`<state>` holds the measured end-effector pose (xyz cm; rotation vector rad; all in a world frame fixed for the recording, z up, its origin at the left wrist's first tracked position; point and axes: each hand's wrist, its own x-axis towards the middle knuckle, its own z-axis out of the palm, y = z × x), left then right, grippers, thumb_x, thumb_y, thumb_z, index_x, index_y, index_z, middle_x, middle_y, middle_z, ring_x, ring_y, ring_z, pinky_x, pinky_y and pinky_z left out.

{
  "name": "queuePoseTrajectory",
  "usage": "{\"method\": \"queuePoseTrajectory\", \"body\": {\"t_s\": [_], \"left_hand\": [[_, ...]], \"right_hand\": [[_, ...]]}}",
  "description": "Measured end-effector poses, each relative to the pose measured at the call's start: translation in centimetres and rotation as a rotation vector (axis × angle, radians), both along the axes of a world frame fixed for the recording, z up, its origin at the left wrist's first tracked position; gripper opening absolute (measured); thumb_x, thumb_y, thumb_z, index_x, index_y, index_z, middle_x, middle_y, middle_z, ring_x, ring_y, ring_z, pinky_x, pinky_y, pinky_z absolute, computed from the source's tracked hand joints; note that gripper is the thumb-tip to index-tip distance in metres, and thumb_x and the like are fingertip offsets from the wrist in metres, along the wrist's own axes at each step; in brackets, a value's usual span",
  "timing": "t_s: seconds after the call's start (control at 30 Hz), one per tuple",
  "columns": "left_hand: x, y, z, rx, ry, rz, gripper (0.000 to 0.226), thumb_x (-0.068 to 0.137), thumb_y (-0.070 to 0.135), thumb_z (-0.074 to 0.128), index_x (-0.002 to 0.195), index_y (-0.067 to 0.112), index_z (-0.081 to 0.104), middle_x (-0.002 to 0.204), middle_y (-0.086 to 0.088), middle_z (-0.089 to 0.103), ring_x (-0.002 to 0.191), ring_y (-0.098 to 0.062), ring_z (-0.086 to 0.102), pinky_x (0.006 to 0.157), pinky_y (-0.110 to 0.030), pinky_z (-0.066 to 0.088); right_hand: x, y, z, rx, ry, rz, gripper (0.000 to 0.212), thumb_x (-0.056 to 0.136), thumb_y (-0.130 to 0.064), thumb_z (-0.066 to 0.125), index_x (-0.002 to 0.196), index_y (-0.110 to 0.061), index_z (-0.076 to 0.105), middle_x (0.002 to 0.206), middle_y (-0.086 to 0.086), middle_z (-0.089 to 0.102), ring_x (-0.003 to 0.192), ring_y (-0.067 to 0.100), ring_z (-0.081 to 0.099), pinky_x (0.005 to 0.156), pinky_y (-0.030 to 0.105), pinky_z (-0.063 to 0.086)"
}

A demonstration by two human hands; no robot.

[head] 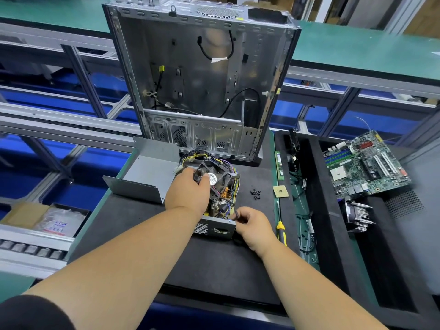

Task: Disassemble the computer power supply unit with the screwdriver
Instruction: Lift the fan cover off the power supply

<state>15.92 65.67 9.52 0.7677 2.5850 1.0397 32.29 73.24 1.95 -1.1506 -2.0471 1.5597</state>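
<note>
Metal and stiff, the power supply (215,206) sits open on the black mat (133,234) — heavy, sharp edges. Left hand (190,194) grips its loose fan (213,179); right hand (250,225) pinches something dark at its corner. Hold the box walls — not wires.

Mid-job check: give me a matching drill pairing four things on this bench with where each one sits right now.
Things:
1. fan
2. screwdriver
3. motherboard
4. loose screws

Places:
A. in the black tray on the right
B. on the mat between the power supply unit and the CPU chip
C. under the left hand
D. lying just right of the right hand

Pairs: 1-C, 2-D, 3-A, 4-B
</note>
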Motion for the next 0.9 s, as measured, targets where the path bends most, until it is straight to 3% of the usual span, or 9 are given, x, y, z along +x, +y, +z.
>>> {"method": "queuePoseTrajectory", "body": {"t_s": [0.27,0.47,0.57,0.67,0.9], "left_hand": [[0.0,0.1,0.0,0.002,0.002,0.002,0.026,0.094,0.048,0.047,0.097,0.025,0.058,0.09,0.0,0.062,0.085,-0.026,0.057,0.068,-0.034,0.043],[0.0,0.0,0.0,0.007,0.007,0.0,0.025,0.094,0.048,0.047,0.097,0.026,0.058,0.091,0.0,0.062,0.086,-0.027,0.058,0.073,-0.036,0.049],[0.0,0.0,-0.1,0.01,0.003,0.004,0.025,0.094,0.049,0.048,0.098,0.026,0.058,0.093,0.0,0.062,0.086,-0.027,0.057,0.072,-0.035,0.048],[0.0,0.1,0.0,0.023,-0.015,0.006,0.023,0.094,0.049,0.048,0.1,0.028,0.056,0.095,0.003,0.062,0.085,-0.024,0.055,0.069,-0.032,0.041],[-0.5,-1.2,-0.2,0.254,-0.213,-0.106,0.024,0.09,0.047,0.059,0.112,0.038,0.058,0.1,0.021,0.064,0.095,-0.007,0.061,0.076,-0.029,0.045]], "right_hand": [[0.5,0.1,0.7,-0.11,0.134,-0.039,0.024,0.081,0.001,0.076,0.07,-0.017,0.065,0.064,-0.01,0.065,0.06,0.001,0.055,0.062,0.015,0.046],[0.2,0.2,0.7,-0.154,0.192,-0.12,0.008,0.086,-0.01,0.069,0.083,-0.013,0.063,0.078,0.006,0.06,0.075,0.016,0.052,0.073,0.029,0.044],[0.5,0.3,1.0,-0.185,0.222,-0.132,0.007,0.083,-0.016,0.066,0.077,-0.02,0.062,0.075,0.0,0.059,0.072,0.015,0.05,0.066,0.025,0.04],[0.7,0.6,1.0,-0.184,0.203,-0.137,0.02,0.091,-0.007,0.06,0.076,-0.02,0.06,0.071,-0.007,0.057,0.068,0.011,0.048,0.059,0.018,0.038],[1.1,1.5,2.8,-0.214,0.268,-0.209,0.019,0.097,-0.004,0.054,0.09,-0.016,0.067,0.076,-0.011,0.071,0.064,-0.002,0.056,0.059,0.011,0.042]]}}
